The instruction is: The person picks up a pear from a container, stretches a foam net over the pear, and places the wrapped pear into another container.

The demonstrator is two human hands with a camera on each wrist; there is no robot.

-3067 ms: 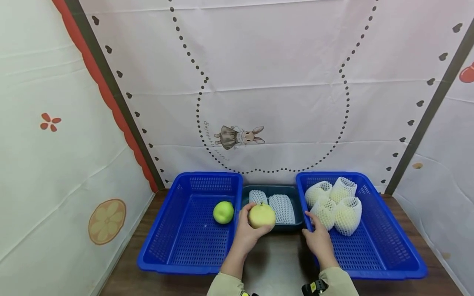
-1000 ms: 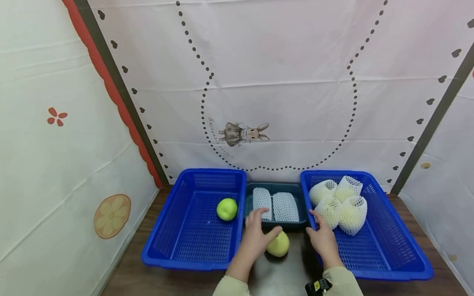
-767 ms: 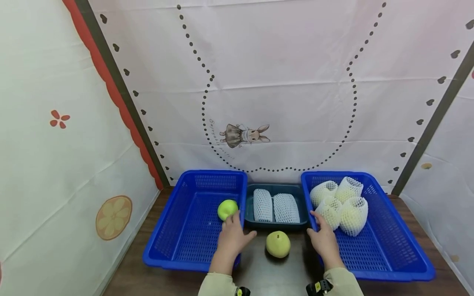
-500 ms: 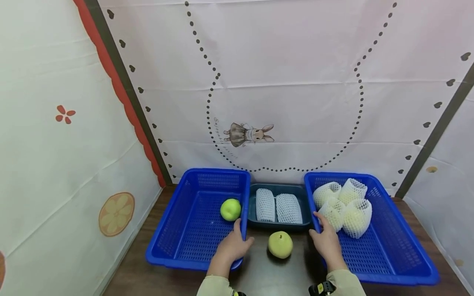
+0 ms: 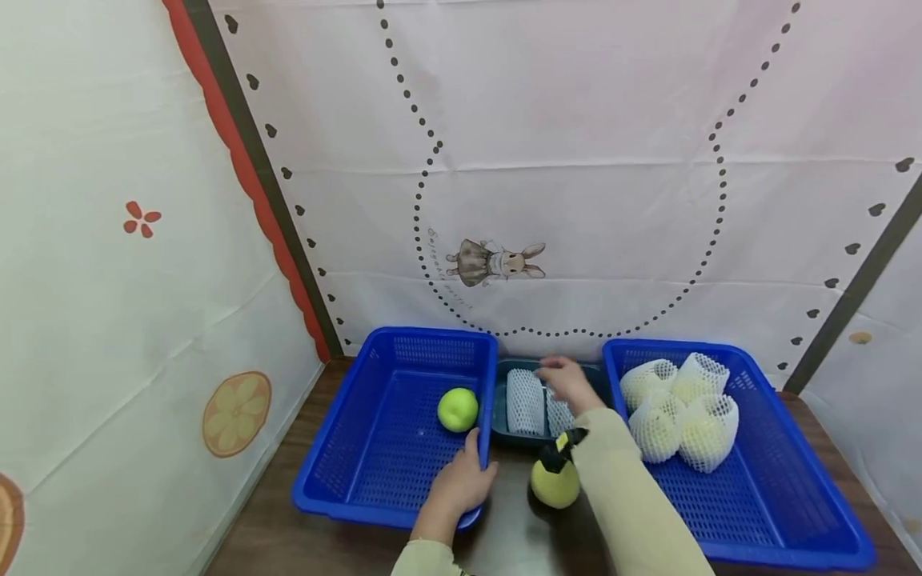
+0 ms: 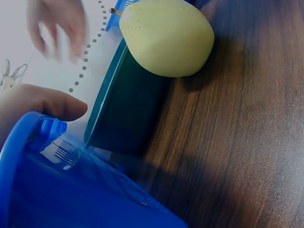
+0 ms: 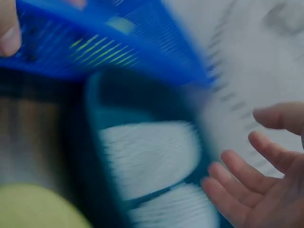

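Note:
My left hand [image 5: 461, 484] grips the right rim of the left blue basket [image 5: 338, 508], thumb outside, most fingers hidden by the rim in the left wrist view. A green apple-like fruit [image 5: 457, 410] lies in that basket. Above the dark green tray [image 5: 510, 438] hovers my right hand [image 5: 571, 382], its fingers spread and holding nothing in the right wrist view. Two stacks of white foam net sleeves [image 5: 525, 402] lie in the tray. A bare yellow-green pear [image 5: 555, 486] stands on the table before the tray, partly hidden by my right wrist; it looks large in the left wrist view.
At the right stands another blue basket [image 5: 799, 552] holding several net-wrapped fruits [image 5: 709, 432]. The brown wooden table [image 5: 274, 536] ends at a patterned cloth backdrop [image 5: 576, 200] behind and at the sides.
My left hand has set the pear down on the table and moved left to the basket rim. My right hand has left the right basket's rim and swung left over the tray.

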